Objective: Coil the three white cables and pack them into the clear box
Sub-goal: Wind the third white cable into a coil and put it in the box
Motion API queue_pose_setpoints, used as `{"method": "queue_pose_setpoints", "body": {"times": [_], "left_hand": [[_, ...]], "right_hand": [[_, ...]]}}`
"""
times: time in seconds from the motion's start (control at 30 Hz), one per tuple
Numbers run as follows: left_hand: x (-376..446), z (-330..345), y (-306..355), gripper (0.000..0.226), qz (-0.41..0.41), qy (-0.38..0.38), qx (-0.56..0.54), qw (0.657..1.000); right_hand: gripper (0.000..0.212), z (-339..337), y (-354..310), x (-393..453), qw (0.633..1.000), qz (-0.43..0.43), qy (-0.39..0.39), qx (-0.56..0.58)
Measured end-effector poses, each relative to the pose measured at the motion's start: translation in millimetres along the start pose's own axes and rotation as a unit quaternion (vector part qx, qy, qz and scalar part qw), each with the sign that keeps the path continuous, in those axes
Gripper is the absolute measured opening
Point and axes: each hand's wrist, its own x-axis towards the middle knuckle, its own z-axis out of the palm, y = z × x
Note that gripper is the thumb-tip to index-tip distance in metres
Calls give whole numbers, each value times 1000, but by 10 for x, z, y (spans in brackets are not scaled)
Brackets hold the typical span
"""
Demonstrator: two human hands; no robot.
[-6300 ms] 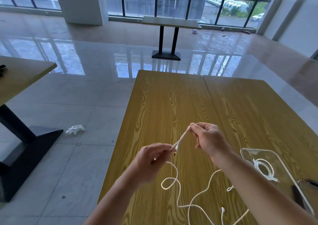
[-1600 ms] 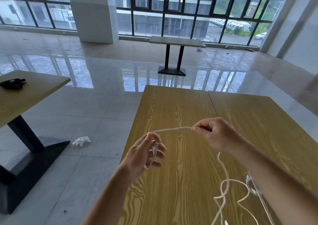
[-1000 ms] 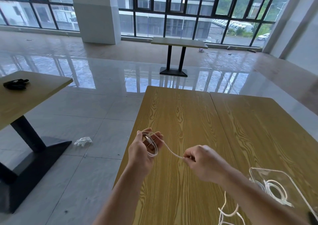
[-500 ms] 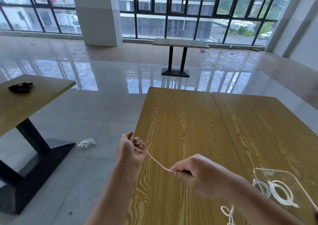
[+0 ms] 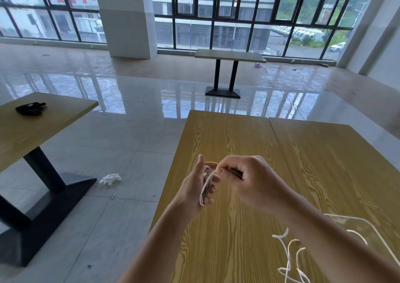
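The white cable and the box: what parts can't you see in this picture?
Head view:
- clear box: mostly covered by the right arm, cut by the right edge.
- cable in the box: only a small piece shows.
- white cable: the right hand hides where it leaves the left hand.
- loose cable: runs off the bottom edge.

Head view, single wide-angle camera, worn on the person. Faces forward and down over a wooden table (image 5: 238, 135) at lower centre and right of frame. Close range to both hands at lower centre. Upper frame reaches the far windows (image 5: 216, 12).
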Motion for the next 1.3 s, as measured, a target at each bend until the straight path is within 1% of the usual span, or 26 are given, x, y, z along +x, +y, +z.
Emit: {"method": "queue_pose_setpoints", "body": {"times": [0.13, 0.23, 0.3, 0.37, 0.43, 0.6, 0.7, 0.83, 0.97, 1.03, 1.1, 1.17, 1.3], "left_hand": [[-83, 45, 19, 57, -9, -65, 36, 997], [-148, 40, 29, 57, -4, -91, 93, 992], [-190, 36, 43, 48, 6, -115, 123, 986], [-234, 34, 68, 32, 10, -137, 143, 980], [-265, 47, 87, 27, 4, -143, 149, 979], [-278, -16, 95, 35, 7, -138, 126, 982], [-248, -109, 97, 38, 11, -115, 86, 990], [-178, -199, 99, 37, 43, -48, 51, 997], [-138, -192, 107, 38, 79, 0, 59, 995], [-113, -126, 93, 39, 94, 30, 54, 994], [-87, -66, 74, 40, 107, 55, 25, 992], [-72, -19, 67, 39, 116, 64, -16, 991], [-52, 52, 62, 39, 106, 70, -86, 988]], "right_hand": [[18, -30, 68, 53, 999, 25, 26, -20], [18, -32, 130, 58, 999, 31, 25, -23], [18, -19, 161, 63, 999, 31, 21, -33], [18, -6, 175, 68, 999, 30, 18, -33], [20, -3, 188, 73, 999, 28, 11, -31], [15, -68, 326, 71, 999, 42, -23, -8], [16, -152, 431, 74, 998, 62, -28, -20], [17, -275, 534, 43, 993, 108, -22, -39], [19, -322, 620, 35, 987, 146, 13, -59], [20, -277, 608, 32, 986, 156, -12, -61], [22, -199, 572, 19, 983, 168, -48, -52], [22, -136, 532, -8, 981, 175, -70, -38], [24, -8, 480, -23, 975, 197, -106, -23]]}}
